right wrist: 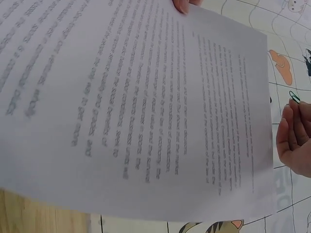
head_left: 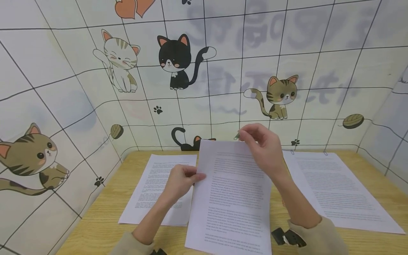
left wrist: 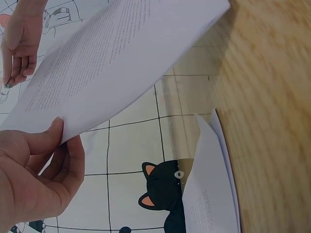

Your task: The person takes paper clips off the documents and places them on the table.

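Note:
My left hand (head_left: 182,181) pinches the left edge of a printed paper sheaf (head_left: 236,198), thumb in front and fingers behind. The sheaf is raised and tilted, its text towards me; the left wrist view shows it bowing along its length. At its upper right corner, my right hand (head_left: 266,152) pinches a small green paper clip (right wrist: 294,96) between thumb and fingertips. In the right wrist view, the clip sticks out past the fingertips and stands apart from the paper's top edge.
Another printed stack (head_left: 156,187) lies on the wooden table (head_left: 95,216) at the left. On the right lie printed pages (head_left: 338,191) with two paper clips along their top edge, one of them a light clip (head_left: 325,153). A cat-patterned wall covering (head_left: 223,106) rises behind the table.

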Tool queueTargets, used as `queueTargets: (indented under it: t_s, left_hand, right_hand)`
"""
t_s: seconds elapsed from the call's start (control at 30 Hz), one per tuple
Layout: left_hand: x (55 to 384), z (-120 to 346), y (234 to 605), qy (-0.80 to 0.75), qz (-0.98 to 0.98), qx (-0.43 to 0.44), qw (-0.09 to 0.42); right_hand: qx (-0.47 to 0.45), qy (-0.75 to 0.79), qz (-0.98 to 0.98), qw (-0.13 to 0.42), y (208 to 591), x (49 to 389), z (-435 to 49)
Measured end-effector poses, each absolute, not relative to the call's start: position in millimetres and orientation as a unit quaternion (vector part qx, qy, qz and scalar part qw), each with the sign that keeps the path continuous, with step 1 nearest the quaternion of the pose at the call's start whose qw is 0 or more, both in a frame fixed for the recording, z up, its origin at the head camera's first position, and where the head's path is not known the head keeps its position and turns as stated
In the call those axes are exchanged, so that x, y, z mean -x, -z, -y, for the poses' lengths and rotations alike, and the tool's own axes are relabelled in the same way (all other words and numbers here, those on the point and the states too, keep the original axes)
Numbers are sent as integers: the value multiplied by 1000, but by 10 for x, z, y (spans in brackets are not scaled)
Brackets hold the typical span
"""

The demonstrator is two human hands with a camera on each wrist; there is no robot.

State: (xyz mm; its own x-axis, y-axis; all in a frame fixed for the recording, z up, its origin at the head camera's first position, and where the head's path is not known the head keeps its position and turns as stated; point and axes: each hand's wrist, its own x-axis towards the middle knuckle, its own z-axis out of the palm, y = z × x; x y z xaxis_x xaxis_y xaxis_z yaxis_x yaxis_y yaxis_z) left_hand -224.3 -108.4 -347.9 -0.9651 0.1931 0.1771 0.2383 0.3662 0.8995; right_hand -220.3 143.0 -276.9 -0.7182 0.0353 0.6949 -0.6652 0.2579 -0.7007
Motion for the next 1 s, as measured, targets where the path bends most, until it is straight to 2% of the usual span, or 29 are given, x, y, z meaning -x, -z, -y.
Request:
queueTargets:
  t_s: [1.0]
  left_hand:
    - [2261,1121,3448,568,815,112,36]
  right_hand:
    - [-153,-483,826,246,3111,2017,-2355]
